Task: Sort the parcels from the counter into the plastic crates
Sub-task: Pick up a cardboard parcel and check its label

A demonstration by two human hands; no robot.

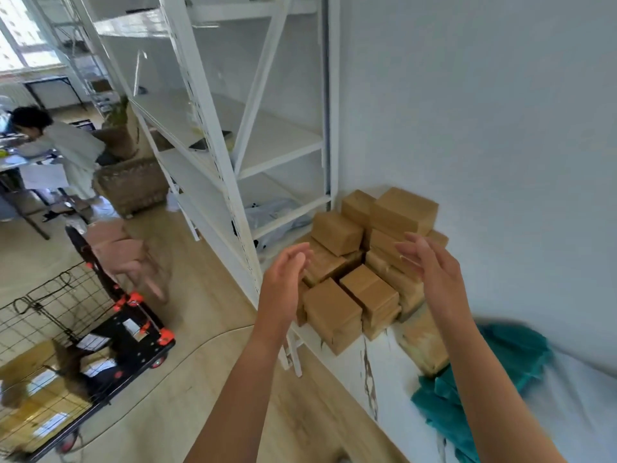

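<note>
Several brown cardboard parcels (pixel 367 259) are stacked on the white counter (pixel 354 369) against the wall. My left hand (pixel 283 282) reaches out with straight fingers, just left of the stack and holding nothing. My right hand (pixel 430 265) hovers open over the stack's right side, fingers spread, apart from the boxes. One parcel (pixel 332 315) stands nearest at the counter's front edge between my hands. No plastic crate is plainly visible.
A white metal shelf rack (pixel 233 145) stands left of the counter. A black wire cart with orange fittings (pixel 100 335) holding parcels sits on the floor at lower left. Another person's hand (pixel 130 259) hangs blurred above the cart. Teal cloth (pixel 474 389) lies on the counter.
</note>
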